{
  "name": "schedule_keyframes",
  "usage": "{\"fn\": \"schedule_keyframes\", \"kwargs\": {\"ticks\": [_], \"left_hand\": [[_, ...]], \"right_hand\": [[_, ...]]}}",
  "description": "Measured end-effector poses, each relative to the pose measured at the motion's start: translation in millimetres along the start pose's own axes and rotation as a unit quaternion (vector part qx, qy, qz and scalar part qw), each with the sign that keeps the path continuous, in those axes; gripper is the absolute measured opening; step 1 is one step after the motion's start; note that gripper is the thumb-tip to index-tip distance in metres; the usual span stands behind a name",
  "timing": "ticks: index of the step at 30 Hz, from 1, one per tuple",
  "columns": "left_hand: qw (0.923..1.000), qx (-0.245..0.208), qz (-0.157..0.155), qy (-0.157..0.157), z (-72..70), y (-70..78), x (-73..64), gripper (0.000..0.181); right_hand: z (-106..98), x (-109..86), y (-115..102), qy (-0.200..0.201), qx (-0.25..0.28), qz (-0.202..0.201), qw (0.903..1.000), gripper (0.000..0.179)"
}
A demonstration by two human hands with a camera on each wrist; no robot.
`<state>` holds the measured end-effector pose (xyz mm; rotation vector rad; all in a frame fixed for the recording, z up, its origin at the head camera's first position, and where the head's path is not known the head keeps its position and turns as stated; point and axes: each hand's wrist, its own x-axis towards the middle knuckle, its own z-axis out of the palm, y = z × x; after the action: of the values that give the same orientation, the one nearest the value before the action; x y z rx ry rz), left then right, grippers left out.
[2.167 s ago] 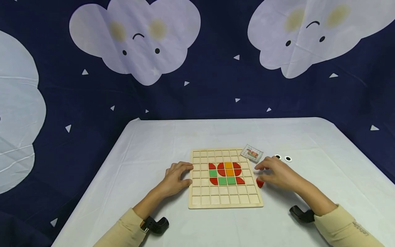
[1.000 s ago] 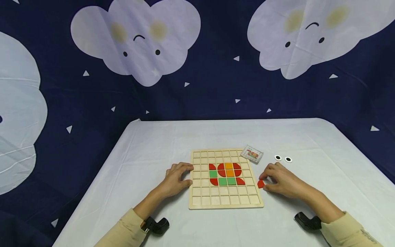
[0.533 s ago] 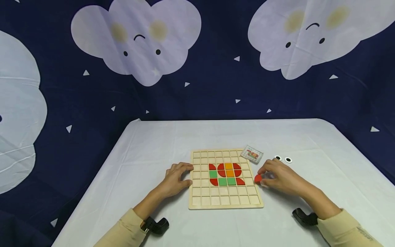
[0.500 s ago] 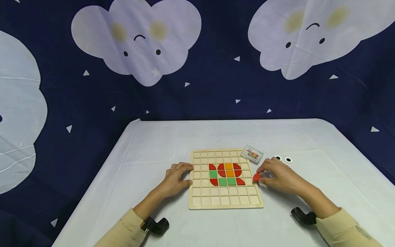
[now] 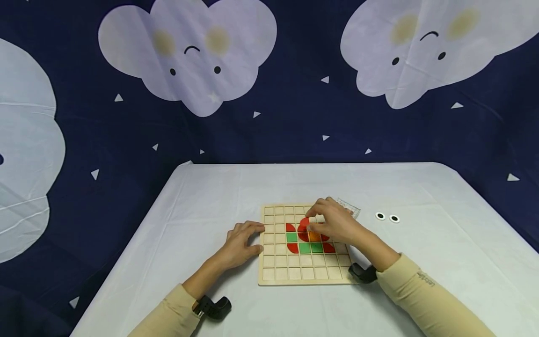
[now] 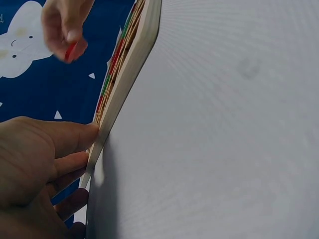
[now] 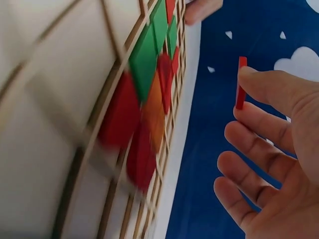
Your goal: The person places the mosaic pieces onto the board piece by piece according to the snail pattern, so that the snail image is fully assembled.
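In the head view my left hand (image 5: 240, 245) rests its fingertips and thumb against the left edge of a wooden grid board (image 5: 294, 273). The left wrist view shows that hand (image 6: 30, 159) touching the board's side. Over the board, my right hand (image 5: 334, 222) pinches a red tile (image 5: 304, 222) with a rounded edge. In the right wrist view this red tile (image 7: 241, 82) appears edge-on between thumb and index finger, above the board surface. Green square tiles (image 5: 305, 248), red rounded tiles (image 5: 292, 248) and an orange tile (image 5: 314, 237) lie in grid cells; my right hand partly covers the pattern.
A small pattern card (image 5: 353, 209) lies at the board's upper right corner, partly behind the right hand. Two white discs with black centers, the left disc (image 5: 380, 216) and the right disc (image 5: 394, 218), lie on the white tablecloth (image 5: 421, 267). A dark blue backdrop stands behind.
My right hand picked up the red tile from beside the board's right edge and carried it left, over the pattern. My left hand has stayed at the board's edge.
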<state>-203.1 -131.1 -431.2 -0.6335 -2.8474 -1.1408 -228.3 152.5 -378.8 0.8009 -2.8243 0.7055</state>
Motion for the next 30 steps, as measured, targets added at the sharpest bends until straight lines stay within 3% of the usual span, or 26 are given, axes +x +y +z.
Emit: {"fn": "schedule_keyframes", "kwargs": {"ticks": [9, 14, 30], "left_hand": [[1.0, 0.002, 0.0, -0.004, 0.5, -0.9, -0.3, 0.043], [1.0, 0.004, -0.001, -0.003, 0.0, 0.2, 0.3, 0.043], [1.0, 0.003, 0.0, -0.007, -0.4, 0.9, 0.4, 0.043]], "right_hand": [[28, 30.3, -19, -0.026, 0.025, -0.008, 0.9993, 0.024], [39, 41.5, -23, -0.043, 0.029, 0.01, 0.9986, 0.024], [49, 47.9, -19, -0.083, 0.004, 0.013, 0.9965, 0.02]]}}
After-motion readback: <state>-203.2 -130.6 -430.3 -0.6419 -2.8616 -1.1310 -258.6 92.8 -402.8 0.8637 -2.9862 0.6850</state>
